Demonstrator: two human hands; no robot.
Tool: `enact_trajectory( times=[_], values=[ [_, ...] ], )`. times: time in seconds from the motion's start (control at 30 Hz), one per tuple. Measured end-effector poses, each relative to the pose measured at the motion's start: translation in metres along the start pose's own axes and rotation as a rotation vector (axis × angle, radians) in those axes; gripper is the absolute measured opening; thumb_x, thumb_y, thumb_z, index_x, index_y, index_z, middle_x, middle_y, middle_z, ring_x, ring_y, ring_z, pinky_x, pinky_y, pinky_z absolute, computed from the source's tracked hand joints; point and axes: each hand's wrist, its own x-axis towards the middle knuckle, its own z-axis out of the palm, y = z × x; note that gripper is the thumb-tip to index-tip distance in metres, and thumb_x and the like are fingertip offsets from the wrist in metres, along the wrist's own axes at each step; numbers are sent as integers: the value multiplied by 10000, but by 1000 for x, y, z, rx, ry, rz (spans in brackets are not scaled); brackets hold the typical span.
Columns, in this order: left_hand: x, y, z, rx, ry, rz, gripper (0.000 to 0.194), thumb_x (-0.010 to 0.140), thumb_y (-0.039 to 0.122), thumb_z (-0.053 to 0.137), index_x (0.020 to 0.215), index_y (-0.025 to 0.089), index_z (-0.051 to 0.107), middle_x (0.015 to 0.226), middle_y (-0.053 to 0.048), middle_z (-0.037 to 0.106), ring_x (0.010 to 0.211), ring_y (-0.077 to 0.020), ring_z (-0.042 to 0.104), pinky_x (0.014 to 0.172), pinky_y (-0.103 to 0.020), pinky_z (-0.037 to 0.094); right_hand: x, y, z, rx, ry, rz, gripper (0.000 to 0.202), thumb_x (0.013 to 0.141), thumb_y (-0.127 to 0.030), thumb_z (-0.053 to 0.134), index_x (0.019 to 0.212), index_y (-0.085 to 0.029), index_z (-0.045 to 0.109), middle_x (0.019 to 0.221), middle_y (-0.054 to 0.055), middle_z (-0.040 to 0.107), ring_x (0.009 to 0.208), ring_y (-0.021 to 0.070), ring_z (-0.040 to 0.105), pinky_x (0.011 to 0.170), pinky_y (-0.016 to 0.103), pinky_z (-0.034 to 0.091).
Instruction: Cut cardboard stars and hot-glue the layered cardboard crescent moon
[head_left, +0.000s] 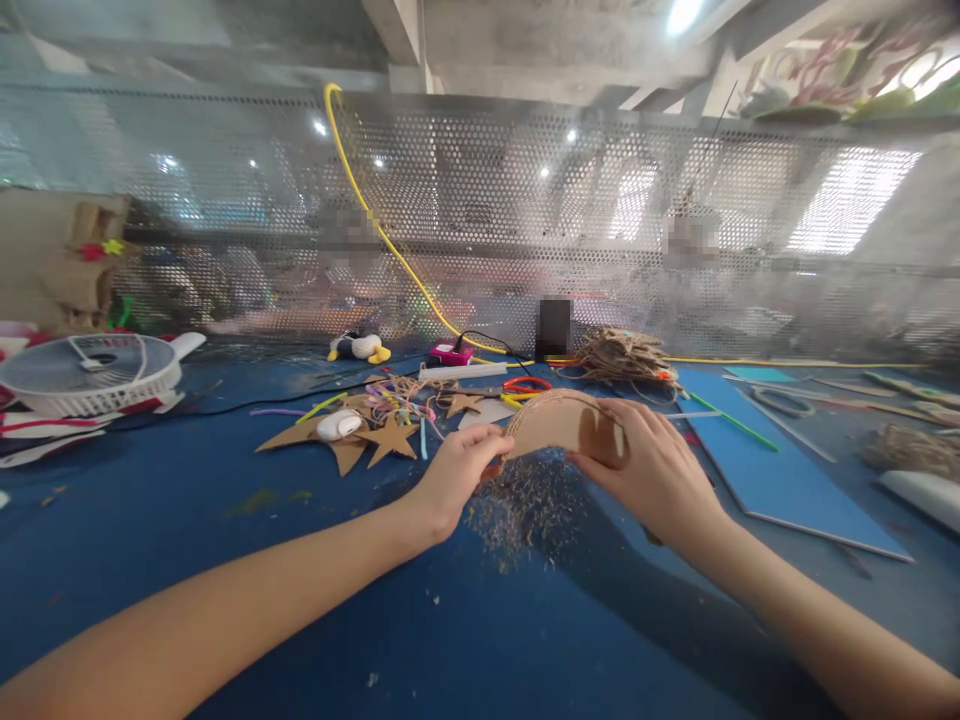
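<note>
A curved piece of brown cardboard point(559, 422), with twine-like cord along its upper left edge, is held up above the blue table. My left hand point(457, 472) pinches its left end between thumb and fingers. Around the right end my right hand point(656, 465) is closed, thumb below and fingers on top. Loose glittery bits point(525, 515) are scattered on the table beneath the cardboard. Left of my left hand lie cardboard stars point(391, 438) and a white rounded object point(339, 425). Red-and-yellow-handled scissors point(525, 388) rest just behind the cardboard.
A blue board point(795, 480) lies at the right, with a green stick point(742, 428) on it. Behind are a twine bundle point(622, 355), a pink box point(450, 354) and a yellow hose point(409, 268). A white round fan-like object point(90, 375) sits far left.
</note>
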Motion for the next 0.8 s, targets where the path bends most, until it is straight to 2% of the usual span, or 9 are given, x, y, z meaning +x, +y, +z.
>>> enact_trajectory(
  times=[0.23,0.37,0.5,0.6,0.67,0.7,0.77,0.8],
  values=[
    [-2,0,1,61,-149,3,166,729,350,635,688,197,585,747,5,572,737,-149,528,730,-297,426,3,10,-4,36,74,-46,589,855,-488,717,1360,-250,528,1240,133,673,1132,360,630,957,571,491],
    [-3,-1,2,76,-179,-78,139,668,312,654,639,195,586,655,30,527,655,-129,450,665,-281,366,3,11,1,21,52,-55,594,870,-468,712,1381,-241,514,1282,145,661,1170,358,625,984,581,479],
    [-4,-4,4,20,-190,-107,127,635,291,701,685,182,660,757,13,601,703,-128,474,691,-280,361,3,7,2,14,93,-97,552,901,-371,678,1407,-251,494,1363,150,612,1302,374,545,1038,606,447],
    [-4,-8,5,-100,-166,-136,142,637,288,733,722,181,696,837,1,645,741,-122,498,718,-274,369,-1,-1,-4,-25,206,-160,516,901,-264,662,1396,-267,516,1389,149,584,1333,375,504,1054,600,433],
    [-2,-11,5,-178,-145,-178,143,641,286,757,718,179,702,832,-3,651,750,-119,500,723,-268,372,-5,-9,-9,-38,285,-242,418,876,-220,689,1281,-276,600,1262,126,660,1223,357,575,1007,562,464],
    [-2,-12,6,-218,-133,-193,144,640,283,772,706,176,701,825,-5,649,756,-117,500,724,-264,373,-7,-13,-11,-5,286,-300,337,864,-200,700,1187,-275,640,1151,104,702,1132,333,620,967,529,487],
    [-2,-14,6,-295,-102,-209,157,629,279,804,687,172,704,816,-8,648,769,-115,502,726,-256,378,-10,-23,-12,143,202,-369,139,874,-175,675,987,-257,669,898,55,726,899,263,672,850,445,527],
    [-2,-14,7,-325,-83,-211,163,622,278,816,684,172,708,816,-9,651,776,-115,505,730,-253,381,-11,-27,-12,242,122,-346,70,897,-183,643,919,-245,665,808,37,711,793,230,667,781,406,536]
  ],
)
